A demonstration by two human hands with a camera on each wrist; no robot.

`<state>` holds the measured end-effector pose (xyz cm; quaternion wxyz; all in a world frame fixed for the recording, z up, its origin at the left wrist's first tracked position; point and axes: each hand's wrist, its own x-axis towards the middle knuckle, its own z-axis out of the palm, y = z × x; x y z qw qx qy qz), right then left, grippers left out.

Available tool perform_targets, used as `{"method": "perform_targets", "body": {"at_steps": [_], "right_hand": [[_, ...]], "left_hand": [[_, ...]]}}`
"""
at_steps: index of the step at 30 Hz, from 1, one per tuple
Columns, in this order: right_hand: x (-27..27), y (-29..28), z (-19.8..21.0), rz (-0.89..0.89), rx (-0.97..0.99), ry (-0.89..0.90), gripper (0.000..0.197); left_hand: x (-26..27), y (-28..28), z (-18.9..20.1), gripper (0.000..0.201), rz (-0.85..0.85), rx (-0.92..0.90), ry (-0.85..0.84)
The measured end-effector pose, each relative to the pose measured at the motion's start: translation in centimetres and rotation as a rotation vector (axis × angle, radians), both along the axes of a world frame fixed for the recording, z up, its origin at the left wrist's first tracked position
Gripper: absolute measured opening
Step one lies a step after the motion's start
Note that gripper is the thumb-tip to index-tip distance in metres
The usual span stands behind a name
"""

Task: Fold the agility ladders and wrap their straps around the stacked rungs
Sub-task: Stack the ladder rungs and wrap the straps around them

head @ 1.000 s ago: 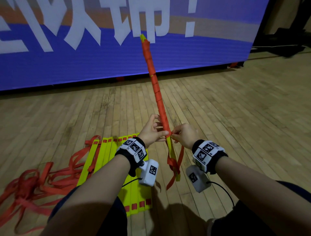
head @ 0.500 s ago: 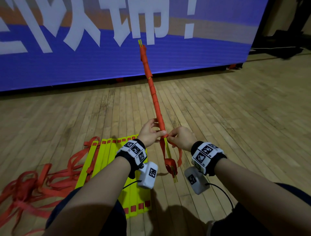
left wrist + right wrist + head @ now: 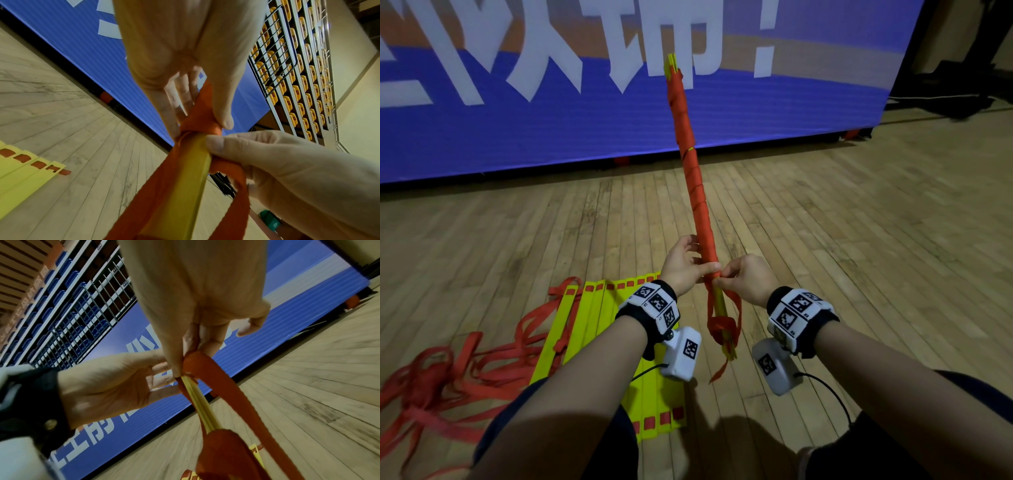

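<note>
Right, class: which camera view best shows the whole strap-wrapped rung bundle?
The head view: the wrapped bundle shows from its yellow tip down to its dangling strap ends, gripped by the left hand and right hand. Both wrist views show only its lower stretch at the fingers.

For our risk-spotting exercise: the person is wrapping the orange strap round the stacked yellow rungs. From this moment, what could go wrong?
1. The last turn of the orange strap is held only under the left hand thumb and the right hand fingertips; a slip could loosen the wrap.
2. The loose loops hanging by the bare yellow rungs could snag or tangle.
3. The long bundle sticks up, gripped near one end, so it may tip.
</note>
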<state>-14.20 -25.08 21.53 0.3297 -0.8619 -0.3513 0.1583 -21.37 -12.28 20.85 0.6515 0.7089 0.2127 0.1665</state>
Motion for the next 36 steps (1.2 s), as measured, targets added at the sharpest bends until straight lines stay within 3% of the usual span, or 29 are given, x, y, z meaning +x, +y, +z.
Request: {"method": "perform_targets", "body": {"at_steps": [5, 10, 18, 28, 32, 36], "right_hand": [[0.6, -0.3, -0.2, 0.006, 0.013, 0.022, 0.023], [0.9, -0.3, -0.1, 0.018, 0.044, 0.035, 0.016], [0.9, -0.4, 0.1, 0.007, 0.058, 0.124, 0.019], [-0.1, -0.1, 0.3, -0.022, 0.057, 0.059, 0.018], [-0.3, -0.1, 0.1, -0.034, 0.038, 0.034, 0.016], [-0.1, -0.2, 0.3, -0.024, 0.048, 0.017, 0.016]], "left_hand": [[-0.3, 0.6, 0.4, 0.048, -0.108, -0.032, 0.051], [-0.5, 0.9, 0.1, 0.057, -0.090, -0.013, 0.063], [-0.4, 0.5, -0.5, 0.055, -0.025, 0.013, -0.001], [-0.4, 0.4, -0.5, 0.059, 0.036, 0.054, -0.020], [-0.5, 0.0, -0.4, 0.069, 0.013, 0.037, -0.020], [-0.5, 0.1, -0.3, 0.065, -0.048, -0.024, -0.028]]}}
